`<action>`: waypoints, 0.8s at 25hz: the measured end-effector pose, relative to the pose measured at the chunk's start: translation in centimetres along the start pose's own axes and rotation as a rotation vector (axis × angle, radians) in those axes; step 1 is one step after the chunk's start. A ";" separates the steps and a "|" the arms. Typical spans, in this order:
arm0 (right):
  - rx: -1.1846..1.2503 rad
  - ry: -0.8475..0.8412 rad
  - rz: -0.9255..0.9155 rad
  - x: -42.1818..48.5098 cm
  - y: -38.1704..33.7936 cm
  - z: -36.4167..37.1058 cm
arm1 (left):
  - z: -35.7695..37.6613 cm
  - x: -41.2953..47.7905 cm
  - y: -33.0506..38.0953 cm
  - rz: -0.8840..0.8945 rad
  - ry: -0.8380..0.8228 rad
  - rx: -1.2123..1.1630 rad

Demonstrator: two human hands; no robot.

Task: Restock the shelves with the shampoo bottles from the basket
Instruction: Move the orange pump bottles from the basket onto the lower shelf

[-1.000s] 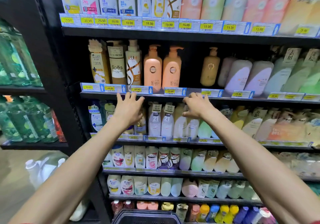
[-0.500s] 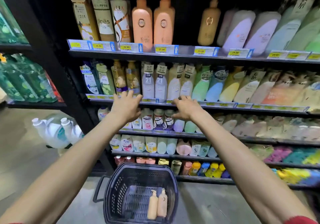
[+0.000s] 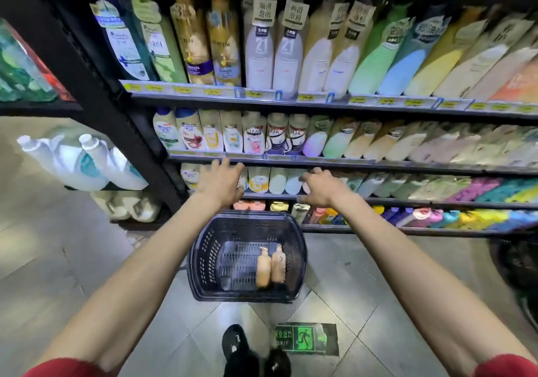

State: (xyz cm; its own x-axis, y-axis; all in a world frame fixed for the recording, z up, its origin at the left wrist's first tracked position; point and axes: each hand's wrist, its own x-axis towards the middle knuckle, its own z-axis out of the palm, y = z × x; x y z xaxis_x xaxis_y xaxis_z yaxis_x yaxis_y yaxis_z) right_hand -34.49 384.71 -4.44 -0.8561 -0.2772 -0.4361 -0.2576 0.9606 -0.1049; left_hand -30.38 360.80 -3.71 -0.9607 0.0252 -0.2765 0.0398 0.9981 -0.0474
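A dark plastic basket (image 3: pixel 203 260) stands on the floor in front of the shelves. Two peach pump shampoo bottles (image 3: pixel 270 266) lie side by side in its right half. My left hand (image 3: pixel 219 183) hovers above the basket's far rim with fingers spread and holds nothing. My right hand (image 3: pixel 323 189) hangs a little to the right, fingers loosely bent, also holding nothing. Both hands are well above the bottles. Behind them run the stocked shelves (image 3: pixel 291 101) of shampoo.
Large white jugs (image 3: pixel 81 161) sit on the floor at the left past the black shelf post (image 3: pixel 96 91). My black shoes (image 3: pixel 250 353) stand near a green exit sticker (image 3: pixel 305 339) on the tiled floor. A dark object (image 3: pixel 521 263) is at the right edge.
My view has tilted down from the upper shelves to the floor. Both hands have come down from the shelf edge to above the basket, which now shows fully with its two bottles.
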 end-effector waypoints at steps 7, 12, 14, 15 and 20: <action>0.145 -0.185 0.060 3.8 -1.2 12.6 | 12.7 2.5 -0.7 0.062 -0.212 -0.118; 0.212 -0.286 0.142 6.8 -1.0 19.8 | 21.1 4.5 -1.2 0.061 -0.344 -0.231; 0.199 -0.335 0.148 8.5 -0.7 22.8 | 24.7 5.6 -1.0 0.045 -0.392 -0.259; 0.196 -0.352 0.153 9.4 -0.6 24.2 | 26.4 6.3 -0.8 0.044 -0.412 -0.261; 0.179 -0.394 0.142 14.6 0.1 32.2 | 34.9 9.8 0.2 0.051 -0.458 -0.266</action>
State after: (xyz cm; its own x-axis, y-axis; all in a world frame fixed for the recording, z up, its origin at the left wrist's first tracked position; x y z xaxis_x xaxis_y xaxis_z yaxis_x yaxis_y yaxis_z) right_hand -32.55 381.46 -39.63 -0.6328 -0.1464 -0.7604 -0.0393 0.9868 -0.1573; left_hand -30.14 359.24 -39.96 -0.7388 0.1063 -0.6655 -0.0450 0.9775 0.2061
